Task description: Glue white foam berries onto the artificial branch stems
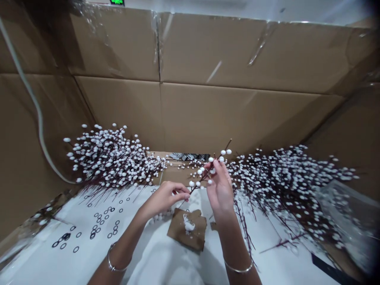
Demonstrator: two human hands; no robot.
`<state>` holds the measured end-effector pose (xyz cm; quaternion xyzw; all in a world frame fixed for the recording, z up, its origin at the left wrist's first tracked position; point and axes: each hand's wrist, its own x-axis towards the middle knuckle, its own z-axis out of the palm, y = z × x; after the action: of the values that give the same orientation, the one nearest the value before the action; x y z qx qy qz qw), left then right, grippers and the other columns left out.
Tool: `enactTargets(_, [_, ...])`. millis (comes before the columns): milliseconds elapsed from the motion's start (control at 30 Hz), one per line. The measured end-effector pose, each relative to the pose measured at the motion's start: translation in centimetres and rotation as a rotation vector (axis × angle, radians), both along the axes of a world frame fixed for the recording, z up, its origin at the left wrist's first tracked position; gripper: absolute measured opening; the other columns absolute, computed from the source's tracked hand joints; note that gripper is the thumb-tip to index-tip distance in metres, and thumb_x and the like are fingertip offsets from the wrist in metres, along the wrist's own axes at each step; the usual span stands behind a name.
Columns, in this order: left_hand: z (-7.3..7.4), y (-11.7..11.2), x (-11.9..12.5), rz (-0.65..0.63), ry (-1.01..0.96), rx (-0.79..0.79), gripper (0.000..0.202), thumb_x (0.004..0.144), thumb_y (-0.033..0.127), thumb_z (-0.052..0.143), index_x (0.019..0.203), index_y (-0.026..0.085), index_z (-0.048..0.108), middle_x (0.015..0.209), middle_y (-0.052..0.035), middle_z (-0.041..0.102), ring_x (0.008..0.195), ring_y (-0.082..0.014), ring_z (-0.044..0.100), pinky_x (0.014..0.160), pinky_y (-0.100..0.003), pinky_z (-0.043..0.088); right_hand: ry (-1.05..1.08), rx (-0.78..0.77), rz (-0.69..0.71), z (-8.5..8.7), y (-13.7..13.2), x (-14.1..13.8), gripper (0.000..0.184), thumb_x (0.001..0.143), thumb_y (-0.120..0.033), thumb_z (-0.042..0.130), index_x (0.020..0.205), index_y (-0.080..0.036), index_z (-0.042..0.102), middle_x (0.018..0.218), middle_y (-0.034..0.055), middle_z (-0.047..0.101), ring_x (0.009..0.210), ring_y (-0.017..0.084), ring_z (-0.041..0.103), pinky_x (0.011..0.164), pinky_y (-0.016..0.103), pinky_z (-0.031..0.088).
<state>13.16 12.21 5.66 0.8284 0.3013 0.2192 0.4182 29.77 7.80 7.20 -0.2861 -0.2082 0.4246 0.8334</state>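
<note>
The left hand [164,199] and right hand [219,190] both pinch a thin dark-red branch [204,178] studded with what look like white foam berries. Below lie a torn brown cardboard scrap [176,233] and small black rubber rings [97,223] on a white tabletop [166,265]. A heap of matching branches [109,158] sits left, another heap [291,190] right, before corrugated cardboard walls [160,114].

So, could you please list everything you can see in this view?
berry branch heaps: two, white on dark red, left and right
loose berry branch: one, white on dark red, centre
rubber rings: many, black, left on white surface
cardboard scrap: one, brown, below hands
plastic sheet: one, clear, far right
cable: one, pale, left wall
cardboard walls: several panels, brown, behind
bangles: two, silver, one per wrist
left hand: one, at branch's lower end
right hand: one, holding branch
</note>
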Motion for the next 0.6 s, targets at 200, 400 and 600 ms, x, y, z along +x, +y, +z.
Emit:
enactTargets(200, [-2.8, 4.1, -1.2, 0.326, 0.455, 0.2, 0.033, 0.092, 0.037, 0.047, 0.08, 0.015, 0.069, 0.083, -0.009, 0.071, 0.08, -0.0217, 0.064, 0.07, -0.028, 0.042, -0.002, -0.021, 0.007, 0.1, 0.1, 0.0, 0.022, 0.069, -0.027, 0.081, 0.087, -0.021, 0.07, 0.085, -0.0029, 0.067, 0.072, 0.006, 0.061, 0.06, 0.018, 0.047])
enactTargets(400, [-6.5, 4.8, 0.0, 0.2, 0.707, 0.105, 0.012, 0.069, 0.028, 0.072, 0.066, 0.017, 0.068, 0.074, -0.0075, 0.071, 0.069, -0.0223, 0.064, 0.061, -0.027, 0.039, 0.052, -0.028, 0.014, 0.3, 0.1, -0.4, 0.022, 0.067, -0.026, 0.082, 0.084, -0.02, 0.069, 0.083, -0.0035, 0.067, 0.07, 0.007, 0.06, 0.066, 0.021, 0.049])
enactTargets(600, [-8.8, 4.9, 0.4, 0.12, 0.785, 0.041, 0.013, 0.056, 0.005, 0.07, 0.065, 0.013, 0.066, 0.065, -0.0048, 0.067, 0.062, -0.0194, 0.061, 0.064, -0.03, 0.045, 0.043, -0.03, 0.025, 0.2, 0.0, -0.5, 0.021, 0.067, -0.025, 0.081, 0.083, -0.02, 0.068, 0.083, -0.0019, 0.067, 0.068, 0.008, 0.059, 0.064, 0.022, 0.048])
